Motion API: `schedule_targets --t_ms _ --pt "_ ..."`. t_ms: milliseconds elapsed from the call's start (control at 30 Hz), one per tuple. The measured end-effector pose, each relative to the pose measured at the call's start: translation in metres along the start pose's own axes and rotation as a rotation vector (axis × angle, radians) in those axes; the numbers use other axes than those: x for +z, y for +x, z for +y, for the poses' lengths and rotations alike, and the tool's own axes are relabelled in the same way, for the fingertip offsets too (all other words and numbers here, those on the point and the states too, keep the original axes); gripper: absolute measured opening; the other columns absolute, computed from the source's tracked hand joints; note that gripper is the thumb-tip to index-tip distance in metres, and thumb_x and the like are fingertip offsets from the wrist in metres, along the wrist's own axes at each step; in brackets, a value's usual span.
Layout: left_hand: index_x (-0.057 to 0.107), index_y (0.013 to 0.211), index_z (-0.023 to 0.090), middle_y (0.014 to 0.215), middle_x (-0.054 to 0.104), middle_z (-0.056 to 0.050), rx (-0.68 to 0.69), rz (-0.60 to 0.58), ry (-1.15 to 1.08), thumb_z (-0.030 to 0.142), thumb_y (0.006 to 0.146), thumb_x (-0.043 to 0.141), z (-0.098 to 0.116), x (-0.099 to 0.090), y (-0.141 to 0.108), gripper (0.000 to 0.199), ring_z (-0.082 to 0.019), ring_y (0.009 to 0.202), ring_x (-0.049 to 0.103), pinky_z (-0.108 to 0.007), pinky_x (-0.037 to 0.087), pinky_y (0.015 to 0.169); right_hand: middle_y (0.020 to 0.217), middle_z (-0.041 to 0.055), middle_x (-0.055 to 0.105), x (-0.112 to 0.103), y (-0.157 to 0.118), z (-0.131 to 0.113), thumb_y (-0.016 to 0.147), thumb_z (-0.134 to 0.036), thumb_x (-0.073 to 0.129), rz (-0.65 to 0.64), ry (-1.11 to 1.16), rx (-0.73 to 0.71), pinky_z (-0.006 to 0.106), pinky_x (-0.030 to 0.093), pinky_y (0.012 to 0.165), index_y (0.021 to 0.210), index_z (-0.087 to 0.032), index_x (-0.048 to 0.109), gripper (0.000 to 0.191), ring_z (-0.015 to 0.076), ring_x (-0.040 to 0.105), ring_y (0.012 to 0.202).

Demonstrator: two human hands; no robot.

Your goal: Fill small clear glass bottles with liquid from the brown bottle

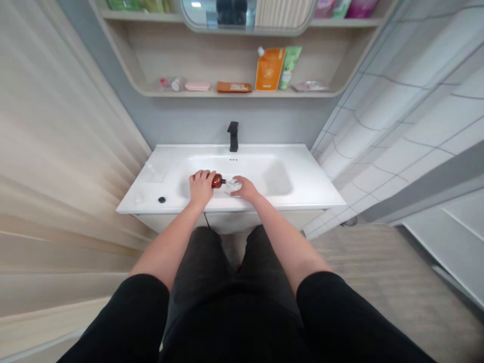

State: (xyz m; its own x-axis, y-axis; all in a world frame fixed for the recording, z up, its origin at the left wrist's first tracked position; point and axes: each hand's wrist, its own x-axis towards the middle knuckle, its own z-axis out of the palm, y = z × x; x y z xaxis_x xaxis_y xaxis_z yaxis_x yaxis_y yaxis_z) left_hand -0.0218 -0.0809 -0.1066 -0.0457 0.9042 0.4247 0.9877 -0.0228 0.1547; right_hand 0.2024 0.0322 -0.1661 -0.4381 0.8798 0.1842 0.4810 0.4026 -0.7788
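Over the white sink basin (257, 174), my left hand (201, 187) is wrapped round a reddish-brown bottle (217, 181), which lies tilted on its side with its dark neck pointing right. My right hand (245, 189) holds a small clear container (233, 185) close to the bottle's mouth. Whether liquid passes between the two is too small to tell. A round black cap (162, 200) lies on the counter left of the basin.
A black faucet (233, 136) stands behind the basin. Faint clear items (154, 172) are on the counter's left side. Above, a shelf (242, 94) holds an orange pouch (269, 69), a green tube (290, 68) and other small items, below a mirror (242, 15).
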Motion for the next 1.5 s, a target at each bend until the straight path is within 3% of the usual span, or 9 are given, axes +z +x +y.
schedule_targets --t_ms 1067,1500 --pt "0.065 0.158 0.028 0.159 0.066 -0.018 0.002 0.000 -0.014 0.020 0.104 0.048 0.001 -0.001 0.000 0.056 -0.040 0.151 0.049 -0.061 0.035 0.120 0.128 0.0057 0.079 -0.004 -0.003 -0.007 0.062 -0.029 0.104 -0.017 -0.027 -0.009 0.045 0.057 0.112 0.134 -0.026 0.073 0.078 0.0300 0.074 0.117" --pt "0.062 0.163 0.030 0.162 0.063 -0.018 -0.028 -0.053 -0.031 0.020 0.103 0.049 0.006 -0.010 -0.001 0.062 -0.040 0.155 0.046 -0.062 0.032 0.123 0.126 0.0050 0.079 -0.003 -0.003 -0.009 0.061 -0.027 0.104 -0.013 -0.014 0.001 0.045 0.057 0.112 0.132 -0.027 0.074 0.076 0.0299 0.074 0.117"
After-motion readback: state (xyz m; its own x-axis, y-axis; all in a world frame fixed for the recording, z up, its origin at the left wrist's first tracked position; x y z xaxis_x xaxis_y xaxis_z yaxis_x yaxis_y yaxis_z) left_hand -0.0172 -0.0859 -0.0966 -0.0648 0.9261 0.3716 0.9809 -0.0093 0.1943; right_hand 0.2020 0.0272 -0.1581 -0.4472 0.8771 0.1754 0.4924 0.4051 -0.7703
